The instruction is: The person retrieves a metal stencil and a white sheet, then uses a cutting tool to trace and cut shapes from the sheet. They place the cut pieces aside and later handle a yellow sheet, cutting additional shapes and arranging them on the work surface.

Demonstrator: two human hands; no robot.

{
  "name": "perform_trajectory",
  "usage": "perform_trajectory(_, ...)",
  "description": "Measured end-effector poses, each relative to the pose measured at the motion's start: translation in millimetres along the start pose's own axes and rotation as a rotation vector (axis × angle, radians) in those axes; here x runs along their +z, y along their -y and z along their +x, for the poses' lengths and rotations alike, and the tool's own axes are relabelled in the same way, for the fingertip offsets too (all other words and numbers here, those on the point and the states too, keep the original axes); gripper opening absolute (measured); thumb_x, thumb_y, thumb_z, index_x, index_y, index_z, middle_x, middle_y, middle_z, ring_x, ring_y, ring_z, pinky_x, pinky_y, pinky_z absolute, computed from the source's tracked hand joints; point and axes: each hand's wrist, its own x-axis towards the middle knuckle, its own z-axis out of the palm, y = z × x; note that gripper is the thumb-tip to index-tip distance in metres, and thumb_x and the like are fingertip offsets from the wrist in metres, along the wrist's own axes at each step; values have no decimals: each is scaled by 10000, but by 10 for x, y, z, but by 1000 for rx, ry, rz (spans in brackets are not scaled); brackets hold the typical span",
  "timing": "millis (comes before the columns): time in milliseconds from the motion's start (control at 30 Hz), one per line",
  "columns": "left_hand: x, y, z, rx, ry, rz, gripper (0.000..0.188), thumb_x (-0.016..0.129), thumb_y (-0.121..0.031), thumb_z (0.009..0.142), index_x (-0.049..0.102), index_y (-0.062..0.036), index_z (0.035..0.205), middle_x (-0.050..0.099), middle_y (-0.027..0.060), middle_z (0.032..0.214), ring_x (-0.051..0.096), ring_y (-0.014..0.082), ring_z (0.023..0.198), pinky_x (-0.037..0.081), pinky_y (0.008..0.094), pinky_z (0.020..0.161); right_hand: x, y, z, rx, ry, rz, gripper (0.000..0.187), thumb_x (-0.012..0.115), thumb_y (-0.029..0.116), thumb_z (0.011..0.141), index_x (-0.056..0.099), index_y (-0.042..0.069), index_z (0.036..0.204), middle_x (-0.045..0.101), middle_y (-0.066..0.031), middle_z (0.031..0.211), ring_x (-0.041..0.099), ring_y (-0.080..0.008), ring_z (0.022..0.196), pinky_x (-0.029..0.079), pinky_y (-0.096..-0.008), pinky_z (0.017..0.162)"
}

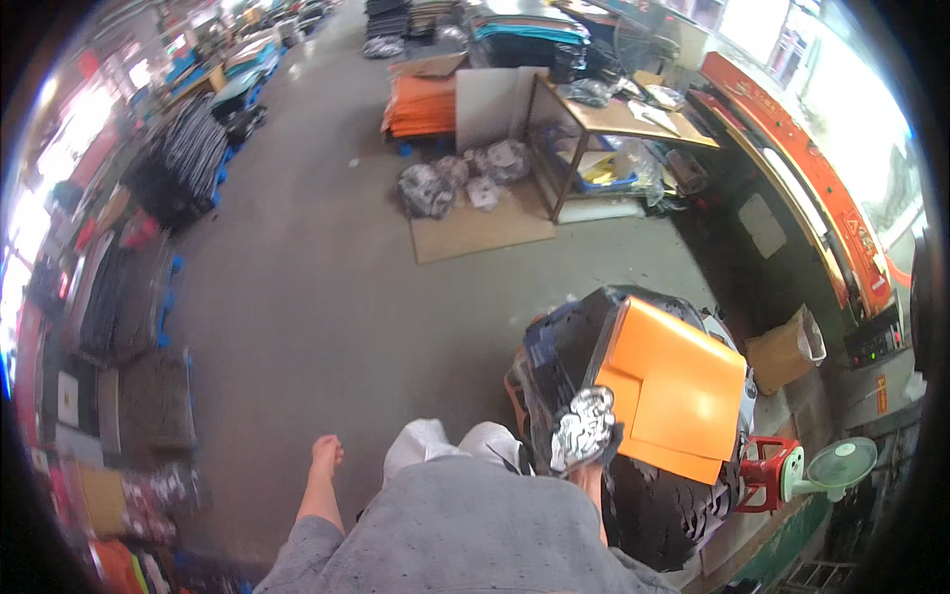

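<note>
My left hand hangs away from my body above the grey floor, its fingers curled in, with nothing visible in them. At my right side, my right hand is closed on a shiny silver piece with a wavy outline and dark marks; its exact kind does not show. Dark covering, perhaps a glove, shows on that hand, and the silver piece hides most of its fingers. Just beyond it, smooth orange sheets lie overlapping on top of a dark pile of black cut material.
A red stool and a pale green fan stand right of the pile, near a brown bag. Farther off are a workbench, bundled bags and an orange stack. Dark stacks line the left.
</note>
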Motion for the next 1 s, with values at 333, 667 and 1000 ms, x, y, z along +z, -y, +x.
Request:
perform_trajectory(333,2871,-3893,1204,539,498,387,233,571,-211,910,593,-93,1110,618,-24,870,570,56,698,430,194,545,771,231,1618,-384,-149,147,727,610,633,744,503,124,1253,607,-106,1077,614,-280,872,546,-404,665)
perform_trajectory(667,3592,-3972,2825,-31,517,710,204,632,-237,883,623,-105,1038,637,7,838,588,107,634,468,266,509,1551,1376,4216,-599,37,301,642,601,537,804,459,151,1297,537,-85,1224,613,-288,954,563,-425,727)
perform_trajectory(1000,7123,-6367,3559,196,784,741,70,616,-170,873,598,-168,940,591,-35,725,550,68,547,376,205,370,2285,3098,6088,-816,139,277,682,520,597,828,462,78,1266,552,-122,1171,587,-291,992,536,-417,785)
